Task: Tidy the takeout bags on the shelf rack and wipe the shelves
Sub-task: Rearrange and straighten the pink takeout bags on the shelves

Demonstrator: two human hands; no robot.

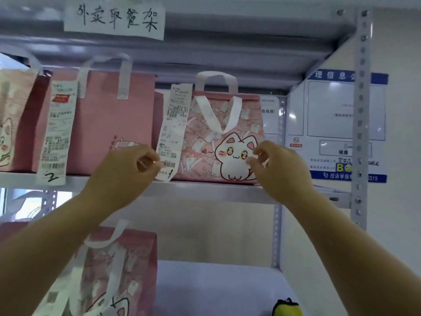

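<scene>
Item: pink cat-print takeout bag (218,137), standing upright at the right end of the upper shelf (205,189), at about one o'clock in the head view. A long receipt (174,131) hangs down its left edge.

Left hand (127,174): thumb and fingers pinching the receipt's lower end.

Right hand (280,165): fingers curled at the bag's lower right corner; whether they grip it, cannot tell.

Handling, judged: soft non-woven fabric, light, walls prone to buckle. Best taken by the white loop handles (217,83) or both lower corners; the receipt would tear.
</scene>
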